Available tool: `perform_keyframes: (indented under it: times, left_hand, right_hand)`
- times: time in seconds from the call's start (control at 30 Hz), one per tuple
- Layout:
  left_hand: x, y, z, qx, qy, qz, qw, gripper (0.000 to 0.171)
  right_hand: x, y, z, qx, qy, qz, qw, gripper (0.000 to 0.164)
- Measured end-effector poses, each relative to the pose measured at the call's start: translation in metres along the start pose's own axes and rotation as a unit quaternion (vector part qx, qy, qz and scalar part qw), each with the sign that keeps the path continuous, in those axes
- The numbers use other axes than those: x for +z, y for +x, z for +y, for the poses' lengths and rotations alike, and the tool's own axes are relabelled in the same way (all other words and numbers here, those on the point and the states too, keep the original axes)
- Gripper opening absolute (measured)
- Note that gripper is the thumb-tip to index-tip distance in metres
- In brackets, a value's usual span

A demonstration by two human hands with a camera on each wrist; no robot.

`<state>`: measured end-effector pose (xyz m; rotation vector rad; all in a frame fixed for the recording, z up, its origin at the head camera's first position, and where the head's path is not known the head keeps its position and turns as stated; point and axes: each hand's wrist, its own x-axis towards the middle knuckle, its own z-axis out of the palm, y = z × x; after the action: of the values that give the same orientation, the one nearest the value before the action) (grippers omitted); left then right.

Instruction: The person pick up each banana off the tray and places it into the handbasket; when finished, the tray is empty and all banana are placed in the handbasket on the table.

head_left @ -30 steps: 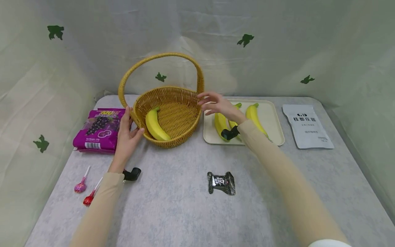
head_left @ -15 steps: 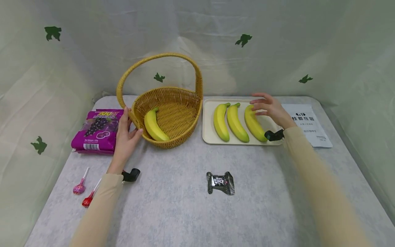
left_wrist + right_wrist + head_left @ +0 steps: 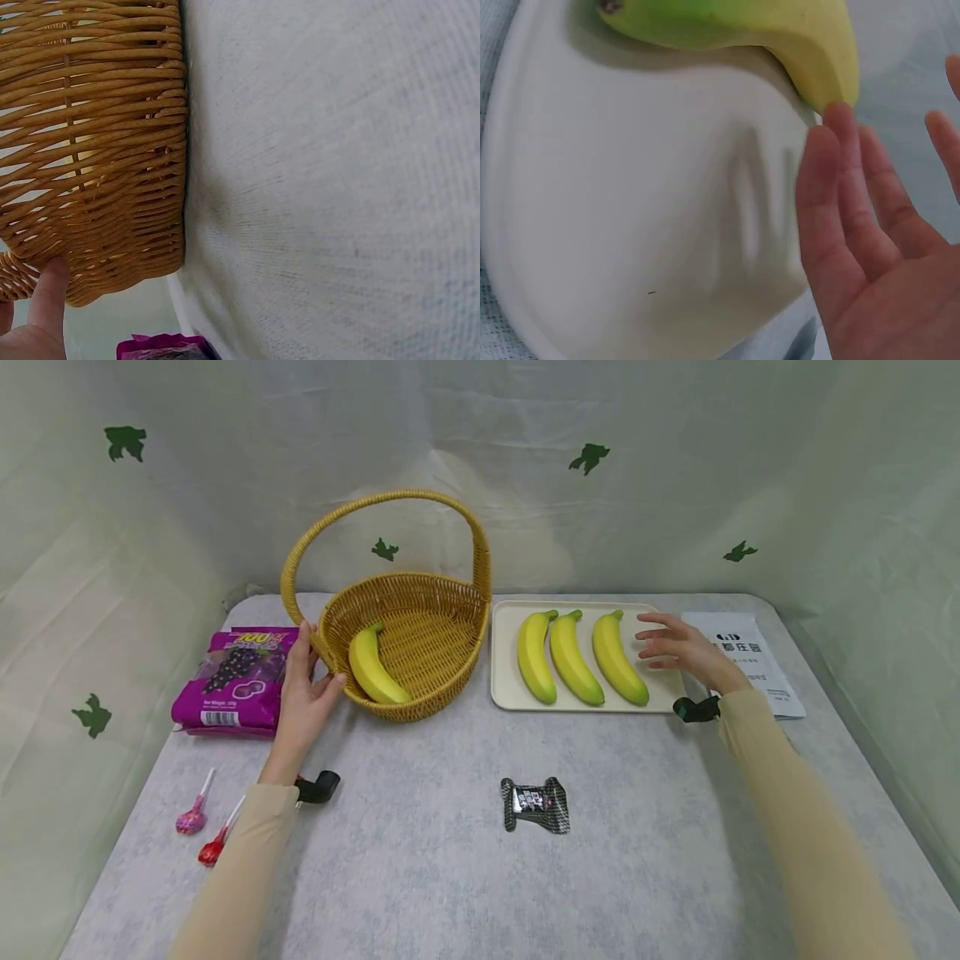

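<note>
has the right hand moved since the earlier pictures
Yes: in the head view, the right hand has moved right against the unmoved tray, from beside the basket to the tray's right end, past the rightmost banana.

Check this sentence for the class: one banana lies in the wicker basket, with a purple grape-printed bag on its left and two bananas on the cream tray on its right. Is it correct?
Not quite: the head view shows three bananas, not two, on the cream tray. The wicker basket, its one banana and the purple grape-printed bag are as stated.
</note>
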<state>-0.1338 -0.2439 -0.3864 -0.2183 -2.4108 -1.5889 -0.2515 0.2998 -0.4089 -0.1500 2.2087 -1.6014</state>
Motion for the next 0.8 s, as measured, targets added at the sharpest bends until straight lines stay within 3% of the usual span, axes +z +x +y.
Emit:
perform_keyframes:
  times: [0.3, 0.6, 0.8]
  left_hand:
    - [0.001, 0.0, 0.0, 0.0, 0.003, 0.001, 1.0, 0.084]
    - [0.001, 0.0, -0.002, 0.023, -0.015, 0.008, 0.9996, 0.082]
    - [0.001, 0.0, -0.003, 0.024, -0.022, 0.006, 0.9994, 0.081]
  right_hand:
    - [0.012, 0.004, -0.001, 0.017, -0.061, -0.077, 0.995, 0.067]
    - [0.028, 0.014, -0.015, 0.03, -0.14, -0.081, 0.986, 0.068]
    - [0.033, 0.018, -0.016, 0.011, -0.147, -0.08, 0.986, 0.061]
